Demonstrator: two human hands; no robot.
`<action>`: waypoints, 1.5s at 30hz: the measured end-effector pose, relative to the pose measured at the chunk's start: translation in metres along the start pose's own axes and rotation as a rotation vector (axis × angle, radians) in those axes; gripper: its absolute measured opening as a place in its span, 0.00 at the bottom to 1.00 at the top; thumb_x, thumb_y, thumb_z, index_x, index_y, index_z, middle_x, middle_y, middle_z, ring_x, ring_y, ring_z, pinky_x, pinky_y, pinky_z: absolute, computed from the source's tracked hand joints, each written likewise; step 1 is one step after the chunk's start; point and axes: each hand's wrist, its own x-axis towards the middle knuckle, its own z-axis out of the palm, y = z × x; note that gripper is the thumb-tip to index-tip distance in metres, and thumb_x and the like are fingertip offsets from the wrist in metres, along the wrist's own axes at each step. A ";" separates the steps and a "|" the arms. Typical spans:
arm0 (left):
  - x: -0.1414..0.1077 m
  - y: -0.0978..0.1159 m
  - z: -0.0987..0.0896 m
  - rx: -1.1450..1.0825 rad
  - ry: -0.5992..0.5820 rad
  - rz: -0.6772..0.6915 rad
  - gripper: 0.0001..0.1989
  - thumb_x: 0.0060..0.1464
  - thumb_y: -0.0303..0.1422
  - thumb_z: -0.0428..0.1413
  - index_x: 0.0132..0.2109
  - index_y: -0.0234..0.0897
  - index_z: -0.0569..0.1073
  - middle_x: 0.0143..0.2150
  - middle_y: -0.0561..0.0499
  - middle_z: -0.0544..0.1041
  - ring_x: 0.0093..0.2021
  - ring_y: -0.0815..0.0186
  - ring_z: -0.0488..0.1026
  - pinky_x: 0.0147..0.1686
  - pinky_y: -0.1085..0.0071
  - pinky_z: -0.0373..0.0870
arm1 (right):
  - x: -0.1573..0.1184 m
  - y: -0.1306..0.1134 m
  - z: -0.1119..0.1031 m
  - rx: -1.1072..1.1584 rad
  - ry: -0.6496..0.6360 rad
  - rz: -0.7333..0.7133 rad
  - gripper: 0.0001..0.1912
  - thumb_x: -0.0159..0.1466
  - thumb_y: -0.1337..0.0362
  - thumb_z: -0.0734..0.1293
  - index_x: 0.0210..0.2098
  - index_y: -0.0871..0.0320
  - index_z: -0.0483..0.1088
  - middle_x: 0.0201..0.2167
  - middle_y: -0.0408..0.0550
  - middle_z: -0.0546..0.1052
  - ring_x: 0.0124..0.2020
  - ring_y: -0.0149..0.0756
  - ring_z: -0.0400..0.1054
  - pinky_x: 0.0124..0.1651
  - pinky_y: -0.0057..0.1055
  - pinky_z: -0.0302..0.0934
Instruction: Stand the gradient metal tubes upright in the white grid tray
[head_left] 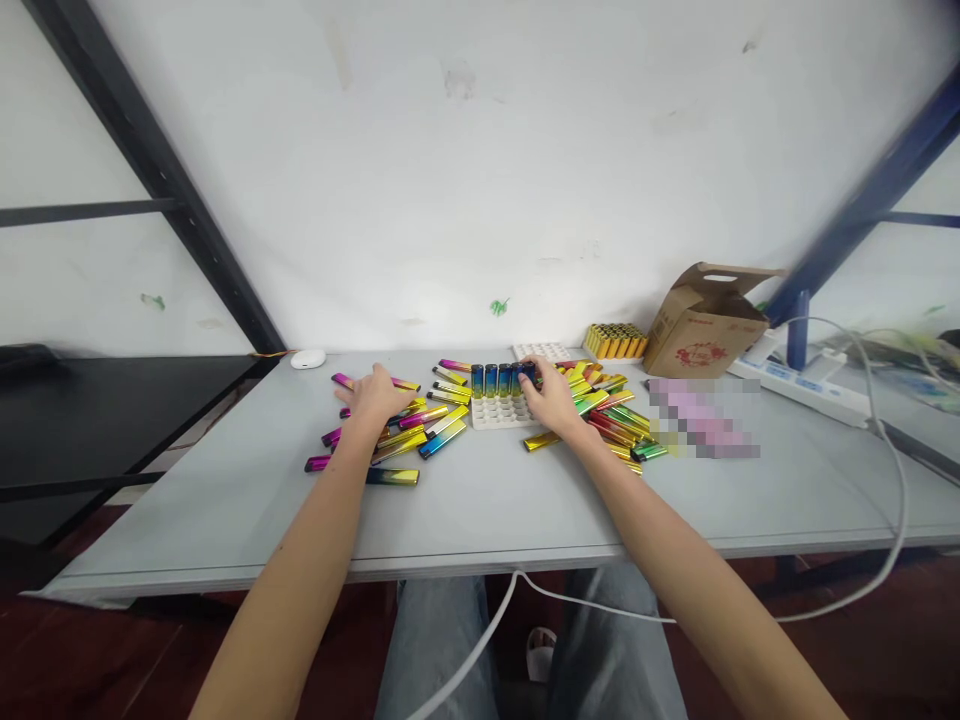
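Note:
A white tray with rows of holes (491, 414) lies mid-table, and several dark blue cylinders (491, 380) stand upright along its back row. My right hand (549, 395) is at the right end of that row, fingers closed around a blue cylinder. On the left, my left hand (376, 396) reaches into a pile of shiny multicoloured tubes (411, 420); its fingertips are partly hidden, so what it holds, if anything, cannot be made out. Another pile of glossy tubes (619, 425), in yellow, red and green, lies beside and beyond my right hand.
Behind the right pile are a second white tray (541, 352) and a block of yellow cylinders (616, 341). An open cardboard box (701, 330) and a power strip (814, 388) stand at right. A white case (307, 359) sits back left. A white cable (900, 480) crosses the table's right edge.

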 end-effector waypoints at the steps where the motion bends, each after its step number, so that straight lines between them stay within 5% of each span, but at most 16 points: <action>1: 0.000 0.001 -0.001 -0.003 0.014 -0.003 0.32 0.44 0.49 0.59 0.52 0.33 0.65 0.50 0.30 0.75 0.58 0.37 0.66 0.58 0.40 0.51 | -0.001 0.000 0.000 -0.007 -0.001 -0.004 0.17 0.63 0.59 0.60 0.50 0.57 0.68 0.45 0.55 0.75 0.46 0.47 0.68 0.53 0.47 0.61; 9: -0.010 0.012 -0.006 -0.074 0.258 0.101 0.37 0.48 0.50 0.56 0.59 0.29 0.63 0.43 0.34 0.78 0.51 0.38 0.71 0.58 0.40 0.51 | -0.008 -0.020 -0.003 -0.219 0.116 -0.132 0.26 0.66 0.57 0.58 0.61 0.63 0.59 0.58 0.64 0.64 0.62 0.52 0.57 0.63 0.51 0.53; 13: -0.027 0.026 -0.004 -0.240 0.415 0.470 0.41 0.50 0.47 0.56 0.65 0.30 0.56 0.52 0.36 0.75 0.57 0.43 0.68 0.65 0.43 0.45 | -0.015 -0.043 -0.007 -0.152 0.171 -0.205 0.21 0.67 0.57 0.58 0.57 0.57 0.64 0.58 0.59 0.65 0.62 0.50 0.57 0.65 0.50 0.51; 17: -0.048 0.043 0.005 -0.363 0.532 0.936 0.41 0.49 0.43 0.58 0.66 0.34 0.55 0.59 0.41 0.71 0.60 0.51 0.66 0.68 0.52 0.47 | -0.024 -0.055 -0.002 0.167 0.104 -0.123 0.15 0.67 0.56 0.59 0.49 0.51 0.69 0.40 0.50 0.75 0.43 0.44 0.69 0.52 0.42 0.62; 21: -0.062 0.054 0.016 -0.390 0.512 1.131 0.40 0.50 0.41 0.58 0.67 0.37 0.55 0.60 0.42 0.70 0.60 0.52 0.66 0.66 0.51 0.52 | -0.024 -0.057 0.004 0.392 0.087 0.062 0.16 0.65 0.52 0.63 0.47 0.53 0.71 0.38 0.47 0.75 0.35 0.37 0.68 0.39 0.33 0.63; 24: -0.067 0.058 0.019 -0.413 0.521 1.213 0.41 0.50 0.38 0.59 0.68 0.38 0.52 0.60 0.42 0.70 0.59 0.51 0.67 0.64 0.50 0.55 | -0.020 -0.057 0.006 0.601 -0.132 0.186 0.18 0.62 0.49 0.65 0.39 0.58 0.73 0.33 0.46 0.76 0.34 0.36 0.68 0.36 0.30 0.62; 28: -0.066 0.058 0.018 -0.436 0.484 1.227 0.47 0.49 0.35 0.61 0.70 0.39 0.46 0.62 0.41 0.67 0.60 0.51 0.65 0.61 0.51 0.59 | -0.019 -0.059 0.007 0.853 -0.315 0.357 0.19 0.56 0.50 0.71 0.38 0.58 0.70 0.30 0.44 0.76 0.31 0.34 0.70 0.30 0.27 0.63; 32: -0.055 0.051 0.018 -0.407 0.364 1.099 0.56 0.45 0.43 0.65 0.72 0.38 0.40 0.67 0.38 0.60 0.64 0.46 0.60 0.61 0.50 0.59 | -0.018 -0.057 0.008 1.048 -0.262 0.471 0.19 0.54 0.55 0.71 0.43 0.56 0.68 0.30 0.43 0.75 0.29 0.32 0.69 0.31 0.29 0.65; 37: -0.034 0.036 0.027 -0.307 0.135 0.978 0.63 0.42 0.53 0.65 0.72 0.34 0.37 0.67 0.34 0.59 0.65 0.42 0.57 0.62 0.48 0.56 | -0.013 -0.057 0.008 1.184 -0.161 0.554 0.14 0.51 0.58 0.69 0.33 0.56 0.63 0.20 0.35 0.65 0.18 0.25 0.58 0.21 0.24 0.53; 42: -0.027 0.033 0.035 -0.259 -0.022 0.968 0.61 0.42 0.55 0.64 0.71 0.34 0.40 0.64 0.33 0.63 0.64 0.42 0.60 0.61 0.49 0.56 | -0.013 -0.060 0.005 1.085 -0.100 0.523 0.18 0.56 0.54 0.68 0.25 0.55 0.53 0.16 0.33 0.55 0.15 0.23 0.49 0.18 0.23 0.45; 45: -0.030 0.037 0.036 -0.233 -0.052 0.947 0.56 0.44 0.53 0.64 0.70 0.34 0.45 0.59 0.35 0.69 0.61 0.43 0.65 0.59 0.50 0.58 | -0.004 -0.062 -0.001 1.159 -0.275 0.476 0.14 0.57 0.56 0.63 0.25 0.55 0.52 0.16 0.34 0.55 0.15 0.24 0.48 0.18 0.23 0.42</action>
